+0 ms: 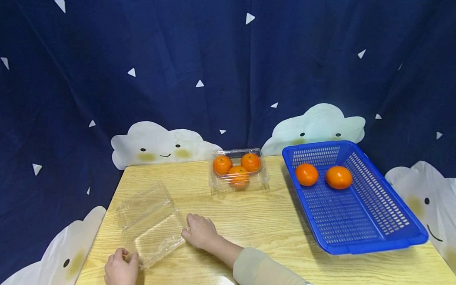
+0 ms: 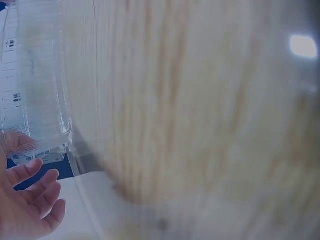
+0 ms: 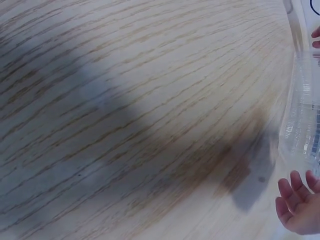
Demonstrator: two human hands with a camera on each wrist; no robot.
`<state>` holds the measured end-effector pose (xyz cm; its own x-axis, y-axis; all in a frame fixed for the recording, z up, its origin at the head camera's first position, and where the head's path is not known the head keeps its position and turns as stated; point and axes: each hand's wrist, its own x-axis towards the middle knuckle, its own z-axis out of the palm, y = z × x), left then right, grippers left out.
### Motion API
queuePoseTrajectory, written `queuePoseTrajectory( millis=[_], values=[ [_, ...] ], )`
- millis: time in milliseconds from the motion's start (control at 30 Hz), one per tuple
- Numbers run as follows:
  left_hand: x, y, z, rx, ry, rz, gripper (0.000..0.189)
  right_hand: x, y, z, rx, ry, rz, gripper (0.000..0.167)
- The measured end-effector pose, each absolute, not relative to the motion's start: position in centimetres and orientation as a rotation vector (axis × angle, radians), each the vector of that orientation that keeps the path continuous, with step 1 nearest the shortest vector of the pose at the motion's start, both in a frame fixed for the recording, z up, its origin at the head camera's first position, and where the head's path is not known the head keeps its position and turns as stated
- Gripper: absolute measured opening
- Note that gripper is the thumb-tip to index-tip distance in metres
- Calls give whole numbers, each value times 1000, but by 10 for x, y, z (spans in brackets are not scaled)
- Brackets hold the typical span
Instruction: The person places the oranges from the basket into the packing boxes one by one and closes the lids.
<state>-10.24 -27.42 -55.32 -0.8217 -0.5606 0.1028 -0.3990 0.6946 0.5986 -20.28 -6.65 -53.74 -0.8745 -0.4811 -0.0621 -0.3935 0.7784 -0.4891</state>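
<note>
A clear plastic clamshell box [image 1: 157, 234] lies at the left of the table with its lid [image 1: 145, 204] folded back, and no fruit is in it. At its near left corner, my left hand [image 1: 121, 271] pinches the rim; the left wrist view shows the left hand's [image 2: 32, 200] other fingers loosely bent beside the plastic [image 2: 37, 85]. My right hand [image 1: 200, 231] grips the right-hand edge. In the right wrist view the right hand [image 3: 302, 205] shows only partly at the frame's edge, next to the box [image 3: 302, 115].
Another clear clamshell [image 1: 232, 155] at the table's back holds three orange citrus fruits [image 1: 239, 176]. To the right stands a blue plastic basket [image 1: 335, 227] with two orange fruits [image 1: 338, 177] inside. A dark blue cloud-print curtain [image 1: 223, 73] hangs behind the wooden table [image 1: 256, 219].
</note>
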Motion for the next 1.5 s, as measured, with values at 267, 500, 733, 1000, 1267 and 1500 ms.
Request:
queuePoseTrajectory(
  millis=[267, 500, 733, 1000, 1267, 1500],
  values=[
    [-102, -273, -552, 768, -2698, -847, 28, -200, -65, -535, -659, 2835, -606, 21],
    [-103, -270, -552, 738, -2725, -850, 29, -198, -64, -533, -621, 2881, -545, 20],
    [-103, -266, -550, 694, -2739, -846, 29, -197, -58, -534, -598, 2894, -552, 19],
    [-105, -260, -549, 646, -2745, -836, 27, -194, -51, -535, -588, 2918, -586, 18],
    [-106, -255, -549, 593, -2765, -833, 29, -193, -43, -535, -573, 2918, -571, 20],
    [-105, -251, -549, 556, -2789, -862, 29, -192, -35, -536, -569, 2893, -597, 21]
  ],
)
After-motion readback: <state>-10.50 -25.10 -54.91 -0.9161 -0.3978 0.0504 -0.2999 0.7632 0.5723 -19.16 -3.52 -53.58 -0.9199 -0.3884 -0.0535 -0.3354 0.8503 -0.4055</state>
